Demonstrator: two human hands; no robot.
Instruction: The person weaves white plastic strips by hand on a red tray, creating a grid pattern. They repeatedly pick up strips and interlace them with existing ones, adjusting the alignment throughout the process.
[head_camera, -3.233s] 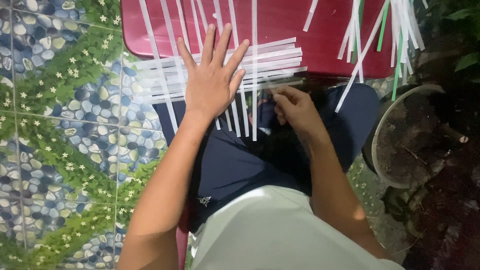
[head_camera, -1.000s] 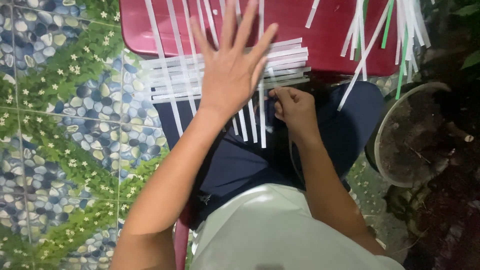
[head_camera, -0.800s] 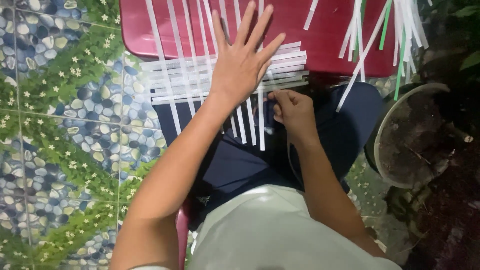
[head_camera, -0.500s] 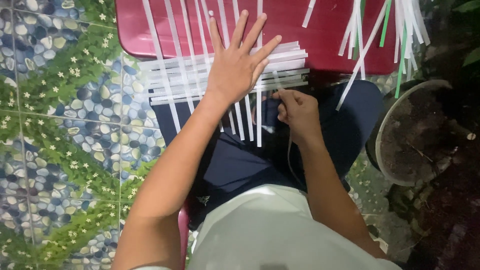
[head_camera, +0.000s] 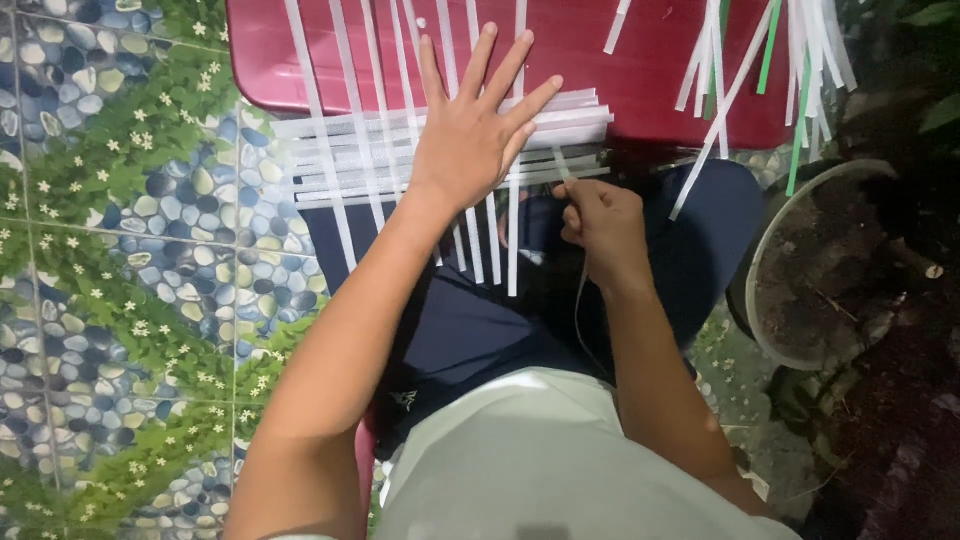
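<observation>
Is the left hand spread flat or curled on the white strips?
Spread flat. The left hand lies palm down with all fingers fanned apart, pressing on the crossed white strips on the red stool.

Lighting is uneven. The tiled floor (head_camera: 120, 250) at the left and the red stool (head_camera: 640, 80) at the top are brightly and evenly lit, with colours strongly saturated. The white strips (head_camera: 440, 150) are rendered close to overexposed, and little surface detail is retained on them. The right side falls off into deep shadow; the plant pot (head_camera: 830, 270) and the ground beside it are dim and murky. The dark shorts (head_camera: 470, 320) are underexposed. Focus is acceptable centrally, and slight softness is noted throughout.
</observation>
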